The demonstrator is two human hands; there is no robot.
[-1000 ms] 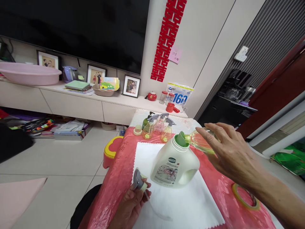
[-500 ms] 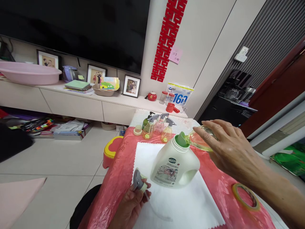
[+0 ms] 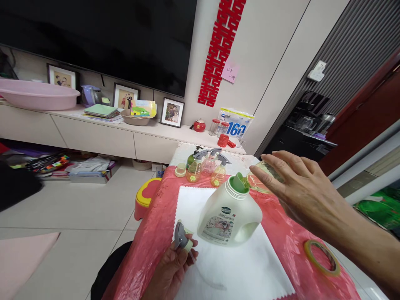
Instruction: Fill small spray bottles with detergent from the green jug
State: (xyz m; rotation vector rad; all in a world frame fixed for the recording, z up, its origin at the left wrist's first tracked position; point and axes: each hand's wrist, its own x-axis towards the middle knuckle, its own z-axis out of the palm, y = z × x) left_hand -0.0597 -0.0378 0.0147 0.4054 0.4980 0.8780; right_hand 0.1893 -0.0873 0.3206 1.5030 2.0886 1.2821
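A white detergent jug (image 3: 223, 214) with a green pouring spout (image 3: 240, 183) stands upright on a white cloth (image 3: 200, 277). My right hand (image 3: 295, 181) is wrapped round a clear yellowish spray bottle (image 3: 259, 183), tilted almost flat with its mouth at the spout; the palm hides much of it. Low in front of the jug, my left hand (image 3: 173, 264) grips a grey spray nozzle (image 3: 182, 238), whose thin clear tube hangs over the cloth. Behind the jug stand small spray bottles, among them a yellow one (image 3: 218, 175) and a pink one (image 3: 208, 166).
A red plastic cover (image 3: 150, 254) lies over the table, with a tape roll (image 3: 321, 257) at its right. A pale cap (image 3: 180, 170) sits near the back left. Left of the table is a yellow and red stool (image 3: 148, 193). A shelf (image 3: 150, 132) runs behind.
My right hand has risen a little and tipped the spray bottle further at the spout. My left hand and the jug stay where they were.
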